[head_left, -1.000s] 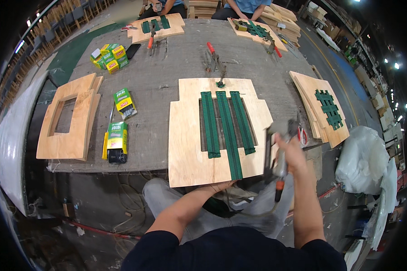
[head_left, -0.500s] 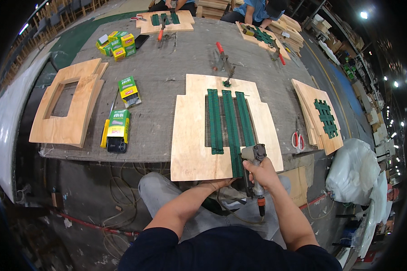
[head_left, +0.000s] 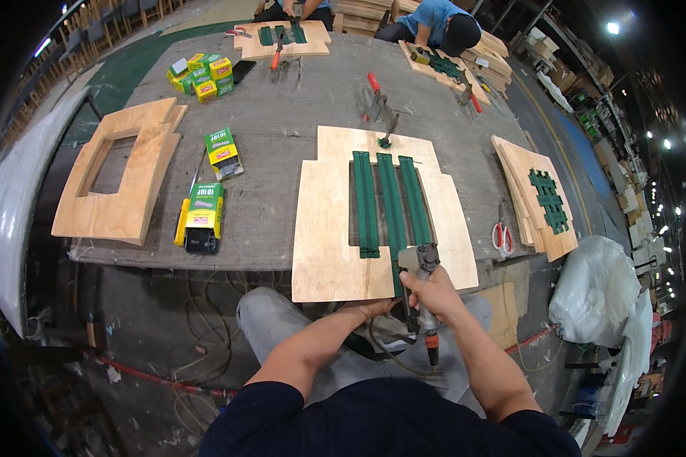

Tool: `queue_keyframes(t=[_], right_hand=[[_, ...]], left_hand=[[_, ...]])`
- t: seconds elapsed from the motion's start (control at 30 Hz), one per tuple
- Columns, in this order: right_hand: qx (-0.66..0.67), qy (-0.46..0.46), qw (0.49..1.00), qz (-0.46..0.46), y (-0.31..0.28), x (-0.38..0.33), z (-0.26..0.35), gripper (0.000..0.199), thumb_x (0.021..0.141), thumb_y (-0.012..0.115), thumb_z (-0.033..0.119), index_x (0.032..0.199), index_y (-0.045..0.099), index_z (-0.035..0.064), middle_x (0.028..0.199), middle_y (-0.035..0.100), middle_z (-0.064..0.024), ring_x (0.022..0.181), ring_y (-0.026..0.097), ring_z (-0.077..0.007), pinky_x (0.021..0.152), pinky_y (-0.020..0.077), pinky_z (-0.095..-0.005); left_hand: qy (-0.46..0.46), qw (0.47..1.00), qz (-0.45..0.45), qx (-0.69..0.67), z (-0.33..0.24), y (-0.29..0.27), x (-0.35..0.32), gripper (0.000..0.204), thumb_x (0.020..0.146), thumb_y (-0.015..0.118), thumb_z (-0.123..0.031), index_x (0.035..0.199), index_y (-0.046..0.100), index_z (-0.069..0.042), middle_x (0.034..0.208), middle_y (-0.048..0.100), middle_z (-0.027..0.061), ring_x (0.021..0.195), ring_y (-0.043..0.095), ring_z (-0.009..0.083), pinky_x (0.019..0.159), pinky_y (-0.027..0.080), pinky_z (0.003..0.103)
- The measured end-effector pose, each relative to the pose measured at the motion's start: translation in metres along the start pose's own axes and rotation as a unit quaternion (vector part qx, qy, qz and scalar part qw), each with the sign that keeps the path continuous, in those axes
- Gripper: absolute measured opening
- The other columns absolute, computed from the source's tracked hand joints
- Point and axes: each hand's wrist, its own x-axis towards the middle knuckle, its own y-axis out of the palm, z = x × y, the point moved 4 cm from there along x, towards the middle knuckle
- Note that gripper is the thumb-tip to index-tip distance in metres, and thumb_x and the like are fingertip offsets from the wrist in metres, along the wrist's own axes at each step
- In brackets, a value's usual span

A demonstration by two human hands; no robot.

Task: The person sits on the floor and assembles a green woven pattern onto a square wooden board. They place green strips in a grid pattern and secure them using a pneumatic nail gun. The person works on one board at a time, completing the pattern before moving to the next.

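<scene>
A plywood panel (head_left: 328, 228) with a rectangular cut-out lies on the grey workbench (head_left: 282, 145) and overhangs its near edge. Three green webbing straps (head_left: 392, 202) run lengthwise across the cut-out. My right hand (head_left: 433, 291) grips a pneumatic staple gun (head_left: 421, 266), its nose pressed on the panel's near edge at the middle strap's end. My left hand (head_left: 377, 307) sits under the panel's near edge, fingers curled against it.
Two plywood frames (head_left: 122, 175) are stacked at the left, a yellow stapler and green staple boxes (head_left: 203, 217) beside them. A panel stack with woven straps (head_left: 537, 194) and scissors (head_left: 501, 238) lie right. Clamps (head_left: 377, 103) rest beyond. Other people work at the far edge (head_left: 434, 19).
My right hand swung the staple gun from the right side of the panel inward and down onto the middle strap's near end. My left hand stayed under the panel edge.
</scene>
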Motion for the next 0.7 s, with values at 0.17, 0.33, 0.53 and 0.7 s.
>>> queue_keyframes(t=[0.17, 0.33, 0.53, 0.7], right_hand=[[-0.041, -0.028, 0.998, 0.026, 0.003, 0.009, 0.006, 0.027, 0.094, 0.075, 0.019, 0.107, 0.065, -0.0019, 0.071, 0.064, -0.0035, 0.048, 0.057, -0.0109, 0.041, 0.0419, -0.0267], [0.063, -0.044, 0.997, -0.013, -0.026, -0.003, -0.003, 0.029, 0.094, 0.075, 0.019, 0.109, 0.064, -0.0024, 0.079, 0.066, -0.0057, 0.049, 0.059, -0.0116, 0.042, 0.0442, -0.0277], [0.087, -0.051, 0.993, -0.06, -0.066, -0.018, -0.025, 0.029, 0.094, 0.075, 0.022, 0.11, 0.065, -0.0008, 0.079, 0.067, -0.005, 0.051, 0.06, -0.012, 0.045, 0.0459, -0.0284], [0.085, -0.062, 0.994, -0.013, -0.049, -0.013, -0.013, 0.028, 0.095, 0.074, 0.021, 0.107, 0.066, -0.0016, 0.079, 0.068, -0.0049, 0.051, 0.059, -0.0118, 0.044, 0.0443, -0.0277]], left_hand=[[-0.045, 0.999, -0.009, -0.024, 0.001, -0.012, -0.008, 0.05, 0.103, 0.054, -0.048, 0.132, 0.061, -0.008, 0.127, 0.066, 0.021, 0.116, 0.062, 0.0403, 0.099, 0.049, 0.049], [-0.176, 0.929, -0.047, -0.322, -0.042, -0.016, -0.031, 0.041, 0.104, 0.056, -0.04, 0.119, 0.067, -0.004, 0.101, 0.074, 0.0197, 0.096, 0.07, 0.0394, 0.085, 0.054, 0.046], [-0.288, 0.808, -0.007, -0.513, -0.077, -0.076, -0.042, 0.037, 0.106, 0.056, -0.031, 0.099, 0.07, 0.002, 0.09, 0.076, 0.012, 0.083, 0.072, 0.0204, 0.078, 0.054, 0.038], [-0.198, 0.909, -0.138, -0.339, -0.023, -0.158, 0.046, 0.049, 0.106, 0.05, -0.04, 0.095, 0.071, 0.003, 0.083, 0.076, 0.0135, 0.074, 0.072, 0.0225, 0.072, 0.055, 0.038]])
